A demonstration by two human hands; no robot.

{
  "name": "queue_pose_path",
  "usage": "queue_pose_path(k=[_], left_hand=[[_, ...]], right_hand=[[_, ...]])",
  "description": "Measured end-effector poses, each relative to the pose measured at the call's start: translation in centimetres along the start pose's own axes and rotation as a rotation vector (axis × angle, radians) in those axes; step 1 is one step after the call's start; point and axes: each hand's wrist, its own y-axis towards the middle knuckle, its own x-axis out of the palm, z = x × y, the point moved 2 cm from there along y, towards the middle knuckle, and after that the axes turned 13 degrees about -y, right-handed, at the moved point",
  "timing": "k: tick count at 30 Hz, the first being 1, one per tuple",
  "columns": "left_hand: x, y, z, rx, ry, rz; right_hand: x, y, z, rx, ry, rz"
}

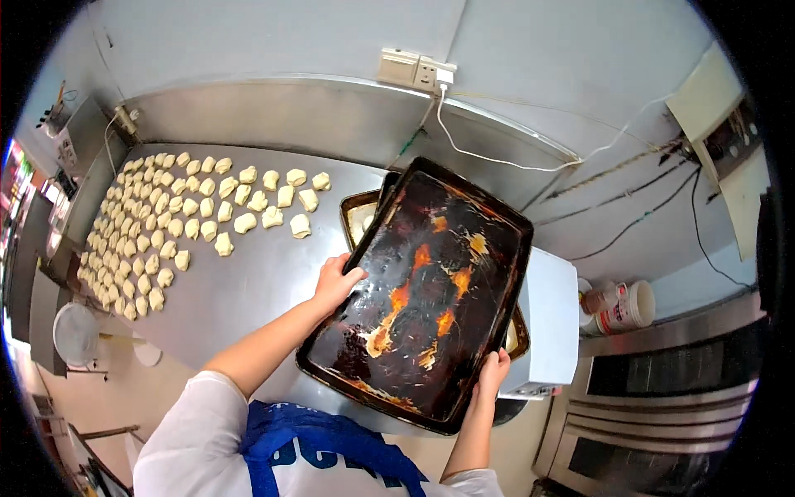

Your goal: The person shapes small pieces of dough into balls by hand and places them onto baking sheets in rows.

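The scene is evenly and brightly lit from overhead. Soft glare is spread across the brushed steel worktop (248,282) and glossy highlights are thrown off the dark, burnt rectangular baking tray (418,298). Shadows are kept faint. Straight edges are bent strongly toward the rim, and a black vignette is seen from 12 round to 6 o'clock. Slight softness is noted at the edges.

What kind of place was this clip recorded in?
Most likely a bakery or commercial kitchen. Rows of raw dough pieces lie on a stainless steel worktable, both hands hold a dark, well-used baking tray, and what looks like a steel oven stands at the right.
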Motion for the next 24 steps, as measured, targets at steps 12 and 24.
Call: queue_pose_path(k=[12,24], left_hand=[[2.2,1.2,4.0,-0.023,0.222,-0.139],[-3.9,-16.4,12.9,0.774,0.101,-0.410]], right_hand=[[-3.7,0.9,-3.1,0.058,-0.115,-0.078],[11.2,-19.8,-17.7,-0.081,0.333,-0.803]])
